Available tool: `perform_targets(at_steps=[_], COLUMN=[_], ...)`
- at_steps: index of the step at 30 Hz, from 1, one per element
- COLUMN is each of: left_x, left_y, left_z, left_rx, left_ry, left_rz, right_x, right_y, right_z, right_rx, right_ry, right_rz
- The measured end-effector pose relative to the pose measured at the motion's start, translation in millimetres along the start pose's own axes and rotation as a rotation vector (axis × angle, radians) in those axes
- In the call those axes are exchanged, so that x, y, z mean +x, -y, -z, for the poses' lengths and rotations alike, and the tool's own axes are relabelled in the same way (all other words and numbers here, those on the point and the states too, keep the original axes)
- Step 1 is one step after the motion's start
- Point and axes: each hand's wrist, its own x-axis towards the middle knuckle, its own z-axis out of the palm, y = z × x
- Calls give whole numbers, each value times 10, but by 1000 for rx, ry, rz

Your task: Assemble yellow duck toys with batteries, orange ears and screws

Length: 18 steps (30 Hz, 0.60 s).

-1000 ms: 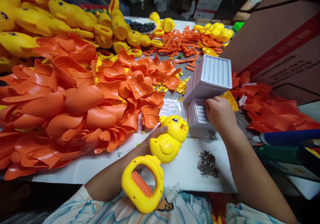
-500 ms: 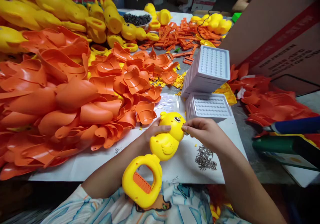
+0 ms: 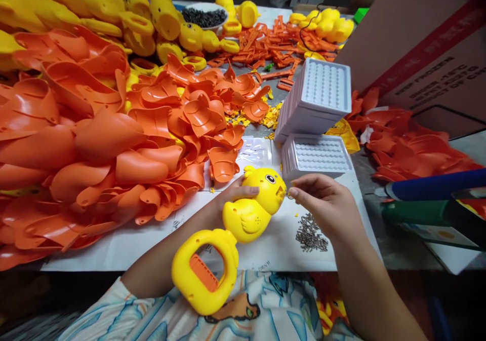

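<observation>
You are holding the yellow duck toy (image 3: 250,214) in the middle of the white paper (image 3: 114,250), close to your tummy. Your left hand (image 3: 228,199) is wrapping tight around the duck's back, at 9 o'clock from its head. Your right hand (image 3: 326,204) is sitting at 3 o'clock, and its fingertips (image 3: 292,194) are squeezing together right at the duck's beak spot. They may be pinching something tiny, but it is too small to tell.

The duck is already looking nearly whole: body, eye and ring handle (image 3: 201,272) are all hanging together. The beak spot is looking open, so the face seems to be the part left. Many orange shells (image 3: 114,143) are lying in a big heap at 10 o'clock, not used yet.

A second ago your right hand was resting on the low white tray (image 3: 317,156) at 1 o'clock. Now it is sitting at the duck's face, away from the tray. The duck is also leaning a bit more to the left. The little dark screws (image 3: 311,234) at 4 o'clock are lying where they were.
</observation>
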Motion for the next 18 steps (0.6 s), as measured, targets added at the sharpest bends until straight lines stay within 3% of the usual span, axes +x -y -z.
perform_targets(at_steps=[3,8,11,13,16,18], left_x=[-21,-10,-18,-26,-21,-9], left_y=[18,92,84,63,37,29], left_z=[51,128,102,67,29,21], left_rx=[-18,-32,-27,-22,-33,-39], left_ry=[-7,0,-1,-1,-16,-23], left_rz=[30,36,35,38,5,4], right_x=[-72,-118,-132,-120,0,165], right_y=[-51,-178,-276,-314,-260,-153], right_z=[-149,-389,-416,-324,0,250], right_rx=[119,123,45,-62,-352,-621], right_ry=[-136,-199,-245,-288,-432,-511], right_rz=[150,223,288,378,634,650])
